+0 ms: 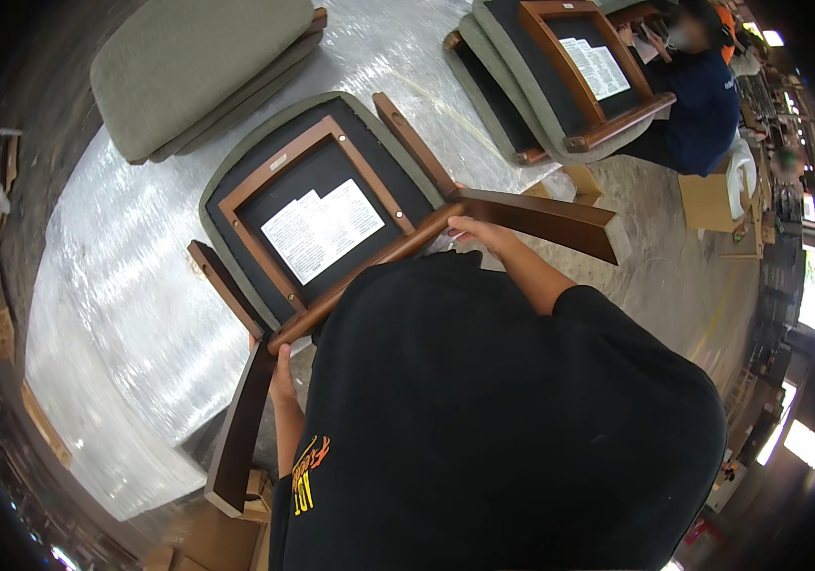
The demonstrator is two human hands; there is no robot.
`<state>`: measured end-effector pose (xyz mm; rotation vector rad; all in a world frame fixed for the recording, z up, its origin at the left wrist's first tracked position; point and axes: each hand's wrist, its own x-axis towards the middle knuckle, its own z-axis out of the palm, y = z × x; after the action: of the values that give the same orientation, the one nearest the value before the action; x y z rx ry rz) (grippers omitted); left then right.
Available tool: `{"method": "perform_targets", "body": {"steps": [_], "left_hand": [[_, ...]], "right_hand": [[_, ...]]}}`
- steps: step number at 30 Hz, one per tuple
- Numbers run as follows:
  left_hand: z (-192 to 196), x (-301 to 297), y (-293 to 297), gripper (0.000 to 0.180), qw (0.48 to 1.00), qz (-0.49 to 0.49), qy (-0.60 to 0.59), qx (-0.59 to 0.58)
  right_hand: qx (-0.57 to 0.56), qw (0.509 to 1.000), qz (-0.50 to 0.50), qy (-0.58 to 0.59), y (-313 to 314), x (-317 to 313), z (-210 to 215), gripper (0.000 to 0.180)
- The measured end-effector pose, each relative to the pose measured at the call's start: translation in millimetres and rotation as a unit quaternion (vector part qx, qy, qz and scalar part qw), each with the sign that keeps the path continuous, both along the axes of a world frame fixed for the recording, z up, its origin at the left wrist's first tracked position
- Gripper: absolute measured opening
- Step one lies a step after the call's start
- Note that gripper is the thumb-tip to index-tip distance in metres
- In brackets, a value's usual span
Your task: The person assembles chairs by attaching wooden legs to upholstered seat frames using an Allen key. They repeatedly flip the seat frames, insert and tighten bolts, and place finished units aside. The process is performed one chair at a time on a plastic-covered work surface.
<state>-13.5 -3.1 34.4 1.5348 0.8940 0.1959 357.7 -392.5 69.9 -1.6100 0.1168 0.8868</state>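
Note:
An upholstered chair (369, 249) with a brown wooden frame lies with its seat underside up on a plastic-wrapped surface. White printed labels (322, 231) are stuck on the black cloth inside its frame. My left hand (284, 383) is closed around the chair at the corner where the left leg (241, 428) joins the rail, thumb showing and fingers mostly hidden behind the wood. My right hand (480, 231) grips the matching corner by the right leg (540, 221), fingertips just showing beyond it. Both legs point back toward me, on either side of my body.
Stacked grey-green cushioned pieces (203, 71) lie at the far left of the wrapped surface (93, 314). Another upturned chair (607, 71) rests at the far right, with a co-worker (702, 114) beside it. Cardboard boxes (707, 202) stand right; another box (222, 538) is near my left.

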Motion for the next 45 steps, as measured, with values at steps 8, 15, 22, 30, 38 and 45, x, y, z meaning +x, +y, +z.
{"method": "perform_targets", "body": {"steps": [8, 15, 22, 30, 38, 45], "left_hand": [[23.1, 7.0, 1.8, 0.097, 0.994, -0.033, 0.101, 0.01], [20.1, 7.6, 5.4, 0.097, 0.992, -0.056, 0.098, 0.056], [6.6, -4.2, 14.6, 0.097, 0.989, -0.085, 0.078, 0.097], [-20.4, -22.3, 20.0, 0.067, 0.97, 0.214, -0.057, -0.102], [63.2, -51.6, 80.8, 0.062, 0.949, 0.282, -0.098, 0.103], [218.8, -85.8, 101.5, 0.029, 0.953, 0.259, -0.004, 0.154]], "right_hand": [[-0.035, 0.999, 0.033, -0.006, -2.6, 7.7, 3.2, 0.095], [-0.034, 0.997, 0.046, -0.057, -3.8, 7.6, -2.8, 0.099], [-0.109, 0.977, 0.086, -0.163, -15.7, 11.1, -33.7, 0.091], [0.103, 0.974, -0.203, -0.021, -34.2, 30.2, -44.5, 0.073], [-0.162, 0.965, -0.084, -0.188, -59.3, 70.1, 87.3, 0.064], [-0.336, 0.873, 0.103, -0.337, -69.4, 95.2, 215.8, 0.079]]}}
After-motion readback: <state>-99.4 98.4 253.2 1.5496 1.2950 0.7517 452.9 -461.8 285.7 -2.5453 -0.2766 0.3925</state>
